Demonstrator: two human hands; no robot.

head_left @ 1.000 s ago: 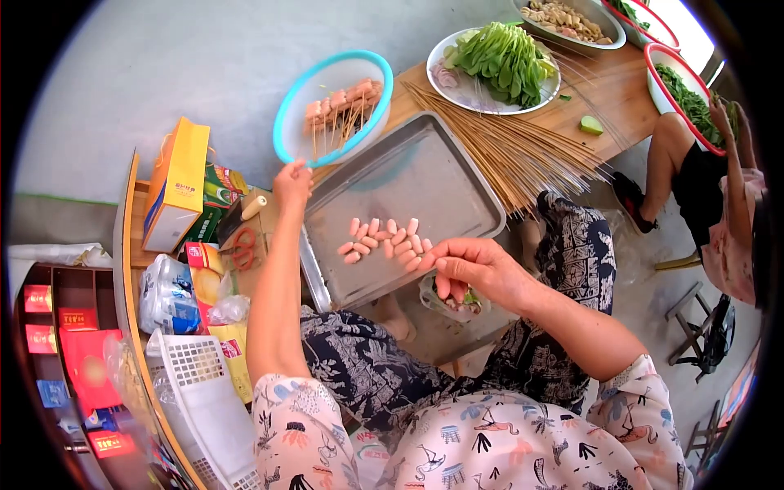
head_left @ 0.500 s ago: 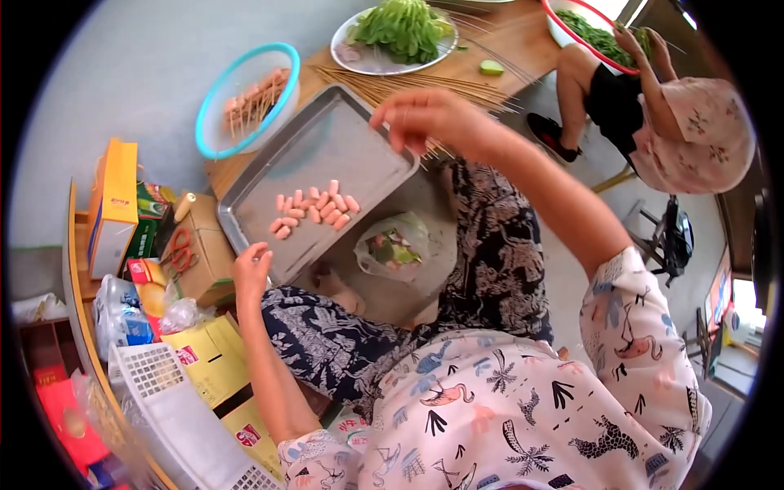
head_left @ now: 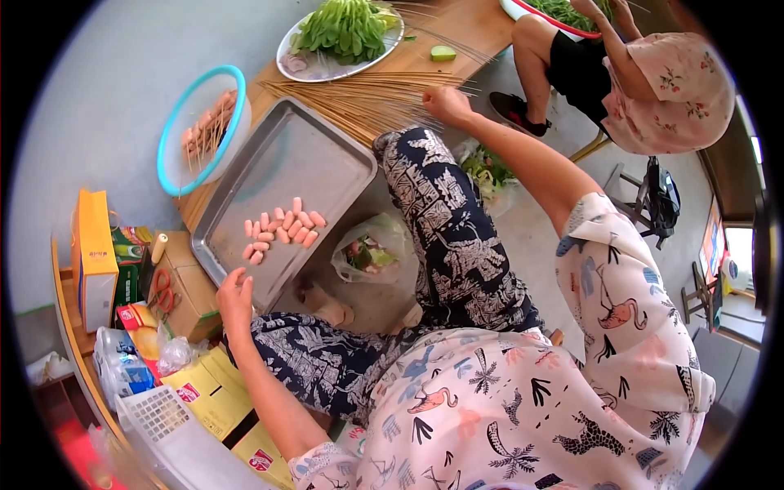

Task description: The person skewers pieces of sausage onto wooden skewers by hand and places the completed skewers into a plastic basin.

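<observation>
My left hand [head_left: 235, 300] rests near the lower left edge of the metal tray [head_left: 310, 153], its fingers apart and holding nothing. Several short pink sausage pieces [head_left: 287, 228] lie in the lower part of that tray. My right hand [head_left: 447, 104] is over the right ends of the long thin bamboo skewers [head_left: 351, 94], its fingers closed at the skewer tips. The blue-rimmed basket [head_left: 167, 155] at the upper left holds skewered pink pieces [head_left: 209, 129].
A plate of green vegetables [head_left: 347, 33] and a cut green piece [head_left: 443, 53] sit on the wooden table [head_left: 482, 28]. Another person [head_left: 670, 90] sits at the upper right. Scissors [head_left: 163, 292], boxes and a white basket [head_left: 159, 412] stand left. Plastic bags [head_left: 371, 249] lie on the floor.
My right hand has gone from beside the sausage pieces, across the tray, to the skewers and closed. My left hand has moved from the basket's rim to the tray's lower left edge. The view has shifted.
</observation>
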